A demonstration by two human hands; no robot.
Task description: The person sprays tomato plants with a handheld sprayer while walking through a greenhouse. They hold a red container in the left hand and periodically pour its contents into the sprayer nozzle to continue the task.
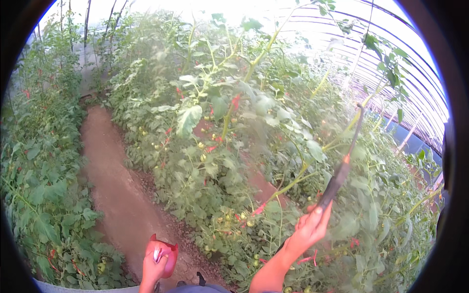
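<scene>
My right hand (311,224) is raised among the tomato plants, gripping a black-handled tool (335,186). Its thin dark shaft slants up to the right and ends in a small hooked tip beside a leafy tomato stem (353,122). At the lower left, my left hand (154,266) holds a red plastic piece (170,258) with ragged upper corners, perhaps a bag or roll. A shiny strip shows by the thumb; what it is cannot be made out. Red ties (235,102) mark several stems, and green tomatoes (250,222) hang low near my right forearm.
A bare dirt path (113,175) runs away between dense tomato rows. Another row (40,175) borders it on the left. Curved greenhouse ribs (399,47) arch over the right side, and a hanging string (362,47) comes down near tall stems.
</scene>
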